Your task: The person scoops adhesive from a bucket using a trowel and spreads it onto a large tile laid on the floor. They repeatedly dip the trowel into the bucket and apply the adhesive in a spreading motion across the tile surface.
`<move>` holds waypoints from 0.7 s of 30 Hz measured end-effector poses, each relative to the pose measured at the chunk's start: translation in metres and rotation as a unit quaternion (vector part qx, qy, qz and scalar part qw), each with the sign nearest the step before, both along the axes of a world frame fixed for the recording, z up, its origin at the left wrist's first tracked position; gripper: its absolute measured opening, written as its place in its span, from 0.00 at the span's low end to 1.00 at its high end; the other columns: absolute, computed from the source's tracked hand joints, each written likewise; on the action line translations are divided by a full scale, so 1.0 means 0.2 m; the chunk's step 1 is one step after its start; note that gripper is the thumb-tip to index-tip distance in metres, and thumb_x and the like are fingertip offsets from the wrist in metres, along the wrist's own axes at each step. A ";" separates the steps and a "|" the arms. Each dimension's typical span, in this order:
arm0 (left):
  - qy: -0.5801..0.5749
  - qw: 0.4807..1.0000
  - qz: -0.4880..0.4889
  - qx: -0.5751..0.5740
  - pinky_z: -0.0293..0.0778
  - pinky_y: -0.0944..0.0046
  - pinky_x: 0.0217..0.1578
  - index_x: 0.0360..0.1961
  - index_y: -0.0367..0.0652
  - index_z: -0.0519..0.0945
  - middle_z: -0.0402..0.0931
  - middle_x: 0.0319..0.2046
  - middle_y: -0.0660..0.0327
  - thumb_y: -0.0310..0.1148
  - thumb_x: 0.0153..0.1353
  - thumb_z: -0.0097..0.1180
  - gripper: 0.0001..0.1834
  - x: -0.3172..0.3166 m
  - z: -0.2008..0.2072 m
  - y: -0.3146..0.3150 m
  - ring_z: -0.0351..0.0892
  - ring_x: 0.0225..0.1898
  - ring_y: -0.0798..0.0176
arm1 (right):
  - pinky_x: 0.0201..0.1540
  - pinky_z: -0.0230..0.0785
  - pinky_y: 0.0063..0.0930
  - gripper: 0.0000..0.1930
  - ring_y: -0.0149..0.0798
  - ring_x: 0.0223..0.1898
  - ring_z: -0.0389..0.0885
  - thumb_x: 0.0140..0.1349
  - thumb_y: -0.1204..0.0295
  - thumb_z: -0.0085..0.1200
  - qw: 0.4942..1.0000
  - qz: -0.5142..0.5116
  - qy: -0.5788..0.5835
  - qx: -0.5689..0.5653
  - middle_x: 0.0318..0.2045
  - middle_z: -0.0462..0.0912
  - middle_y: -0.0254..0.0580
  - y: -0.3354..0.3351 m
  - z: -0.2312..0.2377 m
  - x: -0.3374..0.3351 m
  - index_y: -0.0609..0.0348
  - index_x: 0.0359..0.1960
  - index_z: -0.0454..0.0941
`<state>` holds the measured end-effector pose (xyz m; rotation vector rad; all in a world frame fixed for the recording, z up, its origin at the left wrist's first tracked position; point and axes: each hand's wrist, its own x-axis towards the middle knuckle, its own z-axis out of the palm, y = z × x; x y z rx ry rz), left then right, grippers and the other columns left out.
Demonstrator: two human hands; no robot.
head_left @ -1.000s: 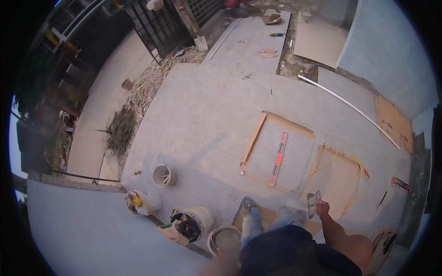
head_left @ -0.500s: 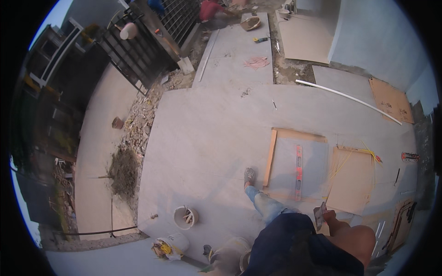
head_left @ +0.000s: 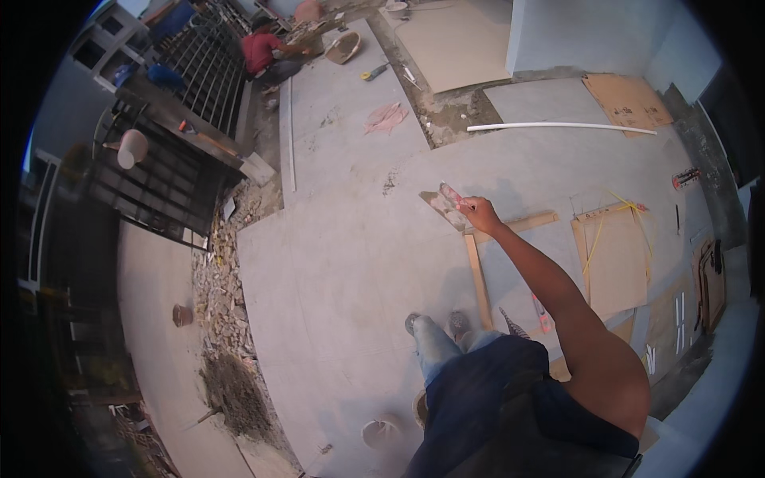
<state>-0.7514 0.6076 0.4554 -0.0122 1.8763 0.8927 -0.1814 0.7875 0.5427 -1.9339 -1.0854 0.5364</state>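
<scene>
My right arm is stretched out over the grey tiled floor [head_left: 343,263]. In my right hand [head_left: 480,213] is a flat trowel [head_left: 443,210], its blade smeared with dried mortar. The hand is closed round it, above the corner of a wooden frame [head_left: 480,279] lying on the floor. My left hand does not show. Beside my dark clothing, part of a bucket rim [head_left: 420,408] shows, the rest hidden by my body. A dark striped pointed piece [head_left: 514,323] sticks out in front of my body; its kind is unclear.
A red spirit level [head_left: 542,314] lies inside the frame, near a cardboard sheet [head_left: 617,263] with yellow straps. A white pipe [head_left: 562,127] lies further off. A pale bucket [head_left: 382,432] stands at lower left. Rubble [head_left: 219,299] borders the floor. A person in red [head_left: 261,52] crouches at far left.
My right hand has swung forward and left with the trowel, from beside my body to over the frame's far corner. The view has shifted, and both feet now show.
</scene>
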 end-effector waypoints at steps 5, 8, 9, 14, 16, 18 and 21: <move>-0.012 0.999 -0.035 -0.004 0.66 0.62 0.26 0.34 0.42 0.74 0.68 0.24 0.63 0.46 0.63 0.49 0.16 0.04 -0.03 0.53 0.66 0.23 0.64 | 0.34 0.68 0.37 0.14 0.47 0.26 0.76 0.60 0.62 0.58 0.999 -0.008 0.001 0.031 0.23 0.78 0.53 0.42 0.02 0.04 0.64 0.32 0.80; -0.015 0.997 -0.076 -0.007 0.66 0.62 0.26 0.34 0.42 0.74 0.68 0.25 0.63 0.46 0.62 0.49 0.16 0.04 -0.03 0.90 0.66 0.23 0.64 | 0.29 0.66 0.34 0.15 0.38 0.21 0.72 0.60 0.62 0.58 0.991 -0.124 0.044 -0.018 0.19 0.77 0.47 0.38 -0.30 0.05 0.65 0.30 0.79; -0.014 0.996 -0.090 -0.010 0.66 0.62 0.26 0.34 0.42 0.74 0.68 0.25 0.63 0.46 0.62 0.49 0.16 0.07 -0.02 1.02 0.66 0.23 0.64 | 0.29 0.65 0.34 0.15 0.37 0.21 0.72 0.60 0.62 0.58 0.977 -0.194 0.073 -0.041 0.19 0.78 0.45 0.25 -0.47 0.03 0.65 0.30 0.80; -0.009 0.988 -0.153 -0.023 0.66 0.62 0.26 0.34 0.43 0.74 0.68 0.25 0.63 0.46 0.61 0.48 0.16 0.19 0.02 1.59 0.65 0.23 0.64 | 0.28 0.80 0.36 0.15 0.40 0.29 0.80 0.54 0.67 0.61 0.728 -0.567 0.335 -0.189 0.29 0.81 0.39 -0.42 -0.90 -0.38 0.52 0.44 0.84; 0.012 0.987 -0.161 -0.021 0.66 0.62 0.27 0.34 0.43 0.74 0.68 0.25 0.63 0.46 0.61 0.48 0.15 0.21 0.05 1.82 0.65 0.24 0.64 | 0.30 0.80 0.36 0.19 0.40 0.37 0.79 0.55 0.69 0.59 0.594 -0.665 0.399 -0.212 0.39 0.80 0.40 -0.53 -0.81 -0.62 0.52 0.51 0.80; 0.011 0.981 -0.191 -0.029 0.66 0.61 0.27 0.34 0.43 0.74 0.68 0.25 0.63 0.45 0.61 0.48 0.15 0.36 0.02 2.05 0.65 0.24 0.63 | 0.32 0.79 0.37 0.16 0.41 0.37 0.79 0.58 0.69 0.56 0.503 -0.715 0.449 -0.186 0.38 0.80 0.41 -0.71 -0.77 -0.80 0.53 0.50 0.78; -0.007 0.965 -0.258 -0.037 0.66 0.61 0.27 0.34 0.44 0.74 0.68 0.25 0.63 0.45 0.60 0.48 0.15 0.72 -0.02 2.39 0.65 0.24 0.63 | 0.33 0.78 0.39 0.15 0.45 0.35 0.83 0.62 0.64 0.55 0.364 -0.784 0.488 -0.120 0.37 0.82 0.40 -0.89 -0.81 -1.01 0.54 0.48 0.77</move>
